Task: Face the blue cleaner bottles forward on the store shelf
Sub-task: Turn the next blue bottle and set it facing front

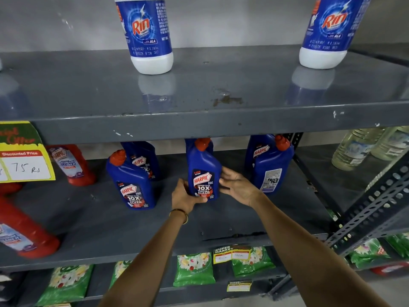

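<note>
Several blue Harpic cleaner bottles with red caps stand on the middle grey shelf (221, 220). The centre bottle (203, 171) shows its front label; my left hand (184, 197) grips its lower left side and my right hand (238, 185) touches its right side with fingers spread. To the left, a front bottle (132, 185) faces forward, with another blue bottle (143, 158) behind it. On the right, a front bottle (271, 171) shows its back label, and one more (257, 149) stands behind it with its front label visible.
Red bathroom-cleaner bottles (70, 163) stand and lie at the left. A yellow price tag (24, 165) hangs from the upper shelf, which carries two white-and-blue Rin bottles (147, 34). Clear bottles (354, 149) sit far right past a perforated upright. Green packets (194, 269) fill the shelf below.
</note>
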Demonstrator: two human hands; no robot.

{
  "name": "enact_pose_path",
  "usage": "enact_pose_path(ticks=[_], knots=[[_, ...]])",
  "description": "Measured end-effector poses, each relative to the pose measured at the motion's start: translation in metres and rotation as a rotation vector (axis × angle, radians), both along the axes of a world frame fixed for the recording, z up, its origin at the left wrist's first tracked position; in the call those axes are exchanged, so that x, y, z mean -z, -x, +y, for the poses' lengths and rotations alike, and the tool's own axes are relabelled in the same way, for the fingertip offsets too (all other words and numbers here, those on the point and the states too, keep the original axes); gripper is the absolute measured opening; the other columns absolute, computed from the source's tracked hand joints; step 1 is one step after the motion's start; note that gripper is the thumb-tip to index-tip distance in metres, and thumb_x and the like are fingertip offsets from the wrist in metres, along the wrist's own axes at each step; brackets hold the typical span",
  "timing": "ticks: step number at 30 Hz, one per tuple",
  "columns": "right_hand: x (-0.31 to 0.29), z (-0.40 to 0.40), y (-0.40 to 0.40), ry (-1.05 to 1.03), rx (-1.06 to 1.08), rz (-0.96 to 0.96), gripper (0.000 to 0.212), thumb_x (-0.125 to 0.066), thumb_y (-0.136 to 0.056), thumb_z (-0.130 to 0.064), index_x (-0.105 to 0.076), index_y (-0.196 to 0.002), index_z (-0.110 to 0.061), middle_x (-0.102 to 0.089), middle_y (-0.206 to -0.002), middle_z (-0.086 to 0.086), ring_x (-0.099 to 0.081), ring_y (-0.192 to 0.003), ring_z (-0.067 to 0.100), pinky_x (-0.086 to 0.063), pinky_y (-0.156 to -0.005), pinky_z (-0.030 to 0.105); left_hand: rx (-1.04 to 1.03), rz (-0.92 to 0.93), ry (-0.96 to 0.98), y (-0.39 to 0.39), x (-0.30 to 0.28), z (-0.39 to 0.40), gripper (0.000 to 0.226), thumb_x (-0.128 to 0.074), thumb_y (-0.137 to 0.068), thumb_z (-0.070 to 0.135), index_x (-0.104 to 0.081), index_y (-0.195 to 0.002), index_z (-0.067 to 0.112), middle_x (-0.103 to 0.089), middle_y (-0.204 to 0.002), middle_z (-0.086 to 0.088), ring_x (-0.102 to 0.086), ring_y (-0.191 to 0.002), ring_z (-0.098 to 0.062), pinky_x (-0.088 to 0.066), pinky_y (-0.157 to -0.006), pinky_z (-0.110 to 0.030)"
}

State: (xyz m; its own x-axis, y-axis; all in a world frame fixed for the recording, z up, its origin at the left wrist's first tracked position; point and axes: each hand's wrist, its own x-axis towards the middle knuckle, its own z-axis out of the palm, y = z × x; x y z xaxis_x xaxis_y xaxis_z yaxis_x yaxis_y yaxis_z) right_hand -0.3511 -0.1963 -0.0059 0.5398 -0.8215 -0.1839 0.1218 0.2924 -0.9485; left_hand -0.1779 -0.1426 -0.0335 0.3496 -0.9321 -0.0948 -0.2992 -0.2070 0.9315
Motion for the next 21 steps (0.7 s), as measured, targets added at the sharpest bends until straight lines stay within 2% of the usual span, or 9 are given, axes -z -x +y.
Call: enact_pose_path(ticks=[2, 6, 12, 15, 18, 21], knots=[[0.004, -0.001, -0.001, -0.011, 0.016, 0.011, 0.051, -0.044, -0.091, 0.004, -0.037, -0.138, -0.012, -0.051, -0.133, 0.009, -0.051, -0.120, 0.023, -0.045, -0.096, 0.041, -0.020, -0.020, -0.008, 0.002, 0.003, 0.000, 0.060, -0.088, -0.045, 0.009, -0.044, -0.086, 0.011, -0.061, -0.088, -0.003, -0.057, -0.080, -0.017, -0.042, -0.058, -0.017], [0.014, 0.000, -0.003, -0.025, 0.040, 0.051, 0.050, -0.045, -0.090, 0.005, -0.039, -0.137, -0.013, -0.052, -0.135, 0.011, -0.052, -0.119, 0.021, -0.045, -0.098, 0.040, -0.046, -0.010, -0.048, 0.003, 0.014, 0.002, 0.060, -0.087, -0.047, 0.005, -0.044, -0.089, 0.009, -0.063, -0.098, -0.009, -0.058, -0.085, -0.021, -0.048, -0.071, -0.032], [0.013, 0.005, -0.003, 0.010, 0.120, 0.150, 0.047, -0.046, -0.090, 0.002, -0.042, -0.135, -0.013, -0.050, -0.136, 0.014, -0.049, -0.123, 0.022, -0.041, -0.100, 0.034, -0.079, -0.032, -0.023, 0.006, 0.020, 0.009, 0.056, -0.085, -0.052, 0.007, -0.047, -0.093, 0.008, -0.065, -0.098, -0.010, -0.059, -0.083, -0.023, -0.048, -0.070, -0.034], [0.015, 0.009, 0.003, 0.004, 0.210, 0.216, 0.044, -0.049, -0.090, -0.003, -0.044, -0.133, -0.013, -0.050, -0.136, 0.010, -0.045, -0.127, 0.022, -0.038, -0.104, 0.036, -0.107, -0.050, -0.008, 0.007, 0.023, 0.015, 0.057, -0.084, -0.054, 0.006, -0.050, -0.099, 0.005, -0.066, -0.103, -0.014, -0.060, -0.088, -0.026, -0.051, -0.076, -0.038], [0.021, 0.019, 0.012, -0.023, 0.322, 0.261, 0.039, -0.054, -0.089, -0.004, -0.051, -0.127, -0.009, -0.055, -0.131, 0.013, -0.049, -0.125, 0.024, -0.038, -0.107, 0.040, -0.142, -0.021, 0.002, 0.008, 0.026, 0.027, 0.057, -0.083, -0.056, 0.004, -0.052, -0.104, 0.003, -0.063, -0.109, -0.018, -0.060, -0.097, -0.030, -0.052, -0.085, -0.040], [0.028, 0.034, 0.023, -0.054, 0.458, 0.269, 0.036, -0.059, -0.085, -0.003, -0.055, -0.122, -0.004, -0.060, -0.120, 0.015, -0.053, -0.120, 0.025, -0.042, -0.104, 0.039, -0.185, -0.008, 0.021, 0.013, 0.031, 0.043, 0.055, -0.083, -0.059, 0.007, -0.053, -0.105, 0.001, -0.062, -0.110, -0.017, -0.060, -0.100, -0.030, -0.050, -0.085, -0.037]])
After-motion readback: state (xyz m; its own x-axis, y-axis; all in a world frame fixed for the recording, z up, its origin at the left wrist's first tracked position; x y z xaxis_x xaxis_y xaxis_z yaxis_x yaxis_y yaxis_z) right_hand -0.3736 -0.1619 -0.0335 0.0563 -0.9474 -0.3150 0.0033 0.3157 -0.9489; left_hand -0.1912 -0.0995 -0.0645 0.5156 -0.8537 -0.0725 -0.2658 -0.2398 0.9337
